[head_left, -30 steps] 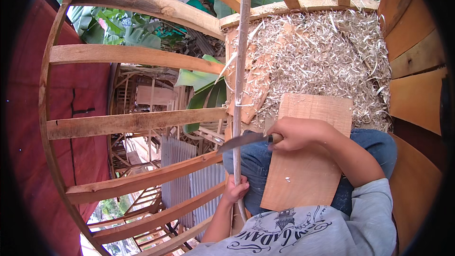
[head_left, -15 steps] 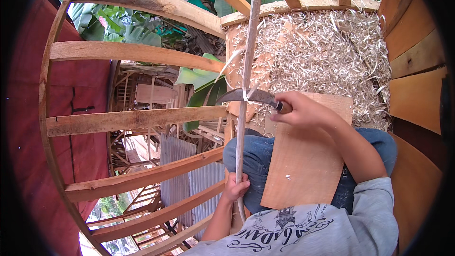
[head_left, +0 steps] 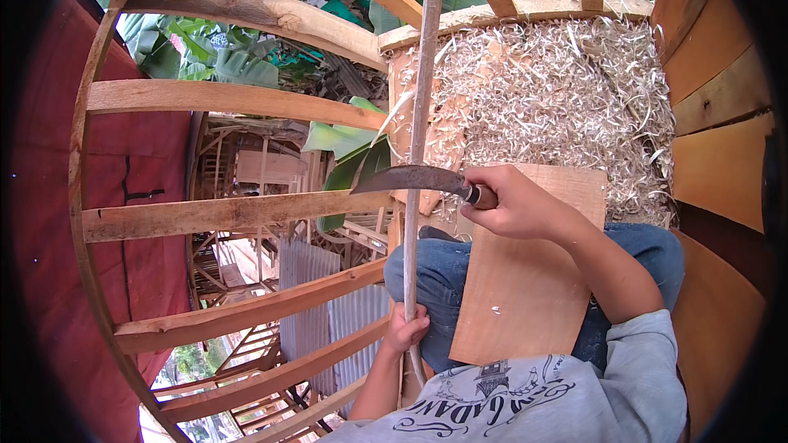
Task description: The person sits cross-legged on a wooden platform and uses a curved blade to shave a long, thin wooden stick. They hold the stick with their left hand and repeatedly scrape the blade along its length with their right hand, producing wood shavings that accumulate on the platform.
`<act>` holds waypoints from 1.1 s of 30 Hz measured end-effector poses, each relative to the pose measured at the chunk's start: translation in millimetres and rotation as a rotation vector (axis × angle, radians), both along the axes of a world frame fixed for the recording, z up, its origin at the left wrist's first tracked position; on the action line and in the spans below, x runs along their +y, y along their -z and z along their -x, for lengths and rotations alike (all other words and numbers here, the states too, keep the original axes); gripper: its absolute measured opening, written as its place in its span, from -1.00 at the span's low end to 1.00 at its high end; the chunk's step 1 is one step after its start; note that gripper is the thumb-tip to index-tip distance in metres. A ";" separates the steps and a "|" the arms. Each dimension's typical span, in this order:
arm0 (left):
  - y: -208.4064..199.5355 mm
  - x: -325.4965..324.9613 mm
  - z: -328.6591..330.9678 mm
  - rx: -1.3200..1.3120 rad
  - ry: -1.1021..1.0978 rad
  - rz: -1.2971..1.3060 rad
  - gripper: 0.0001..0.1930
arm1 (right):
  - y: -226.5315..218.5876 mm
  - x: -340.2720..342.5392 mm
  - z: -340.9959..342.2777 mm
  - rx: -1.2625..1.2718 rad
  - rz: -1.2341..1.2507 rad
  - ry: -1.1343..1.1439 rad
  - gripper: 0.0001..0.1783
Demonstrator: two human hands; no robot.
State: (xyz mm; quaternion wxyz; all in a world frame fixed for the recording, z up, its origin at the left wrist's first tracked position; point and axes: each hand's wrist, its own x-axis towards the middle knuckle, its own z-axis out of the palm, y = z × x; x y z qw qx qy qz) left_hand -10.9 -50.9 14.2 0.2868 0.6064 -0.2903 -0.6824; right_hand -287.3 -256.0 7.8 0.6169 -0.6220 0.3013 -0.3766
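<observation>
A long pale wooden stick runs upright through the view, from my lap past the top edge. My left hand is wrapped round its lower part, beside my left knee. In my right hand is the wooden handle of a curved knife, like a sickle. Its dark blade lies across the stick with the tip pointing left; whether the edge touches the wood I cannot tell. A flat wooden board rests on my lap under my right forearm, with a small shaving on it.
Curly wood shavings cover the floor ahead. Wooden slats form an open railing on the left, with banana leaves and corrugated sheets beyond. A red sheet hangs far left; wooden planks wall the right.
The knife has come slightly nearer to me along the stick, and the shaving curled at its blade is no longer there. The stick's upper part has shifted a little left.
</observation>
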 end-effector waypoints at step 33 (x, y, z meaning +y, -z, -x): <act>-4.8 17.0 16.0 -0.253 -0.014 0.181 -0.59 | 36.2 54.8 55.7 0.718 -0.229 0.611 -0.60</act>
